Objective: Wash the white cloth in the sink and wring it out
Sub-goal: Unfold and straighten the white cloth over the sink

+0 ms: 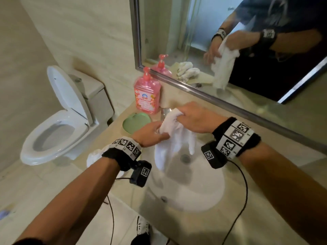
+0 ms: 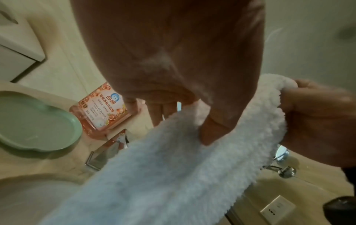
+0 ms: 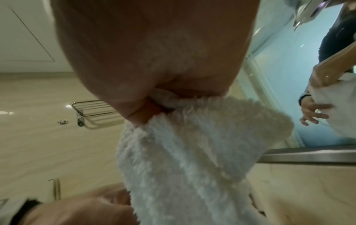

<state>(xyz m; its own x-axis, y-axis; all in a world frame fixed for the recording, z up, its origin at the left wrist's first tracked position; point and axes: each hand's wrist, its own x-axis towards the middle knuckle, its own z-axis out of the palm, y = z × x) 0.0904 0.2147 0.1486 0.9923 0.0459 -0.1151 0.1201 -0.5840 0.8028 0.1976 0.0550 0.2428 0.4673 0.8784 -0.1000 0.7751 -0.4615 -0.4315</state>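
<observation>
I hold the white cloth [image 1: 174, 138] above the white sink [image 1: 194, 188], and it hangs down toward the drain [image 1: 184, 157]. My right hand [image 1: 191, 117] grips its bunched top edge in a fist. In the right wrist view the fluffy cloth [image 3: 192, 159] comes out from under the curled fingers. My left hand [image 1: 150, 134] meets the cloth lower down on its left side. In the left wrist view its thumb lies across the front of the cloth [image 2: 173, 175], and its straight fingers reach behind. The mirror shows those fingers spread.
A pink soap bottle [image 1: 147, 94] and a green dish [image 1: 136, 122] stand on the counter left of the chrome faucet [image 2: 104, 153]. Another white cloth [image 1: 93, 156] lies on the counter under my left forearm. A toilet [image 1: 58, 124] stands to the left and the mirror [image 1: 203, 23] ahead.
</observation>
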